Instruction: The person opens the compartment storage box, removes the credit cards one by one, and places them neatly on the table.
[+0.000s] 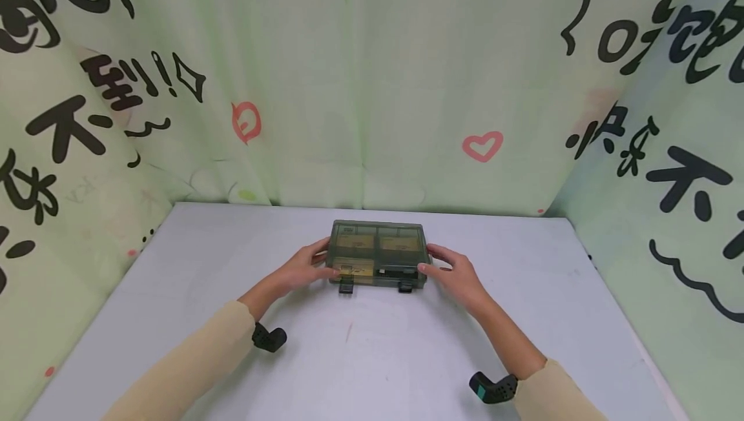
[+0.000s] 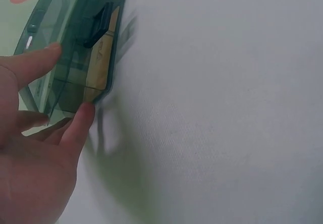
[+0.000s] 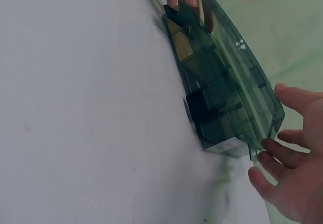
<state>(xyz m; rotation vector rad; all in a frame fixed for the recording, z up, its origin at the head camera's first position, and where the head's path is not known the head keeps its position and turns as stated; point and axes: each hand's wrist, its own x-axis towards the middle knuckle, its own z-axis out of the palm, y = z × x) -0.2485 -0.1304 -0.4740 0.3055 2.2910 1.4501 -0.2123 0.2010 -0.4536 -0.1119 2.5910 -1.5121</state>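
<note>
A dark green see-through storage box (image 1: pixel 376 251) with inner compartments lies on the table, its two black latches (image 1: pixel 346 286) sticking out at the front. Tan pieces (image 1: pixel 356 267) show through the plastic in several compartments. My left hand (image 1: pixel 299 270) holds the box's left side, thumb near the front corner and fingers along the side. On the opposite side, my right hand (image 1: pixel 456 277) holds the right edge, thumb at the front corner. The right wrist view shows its fingers at the end of the lid (image 3: pixel 252 90). Whether the lid is fully down I cannot tell.
The white table (image 1: pixel 360 356) extends in front of and beside the box. Pale green curtains (image 1: pixel 360 85) with black lettering and red hearts hang at the back and both sides. A black wrist device (image 1: pixel 493 387) sits at each sleeve cuff.
</note>
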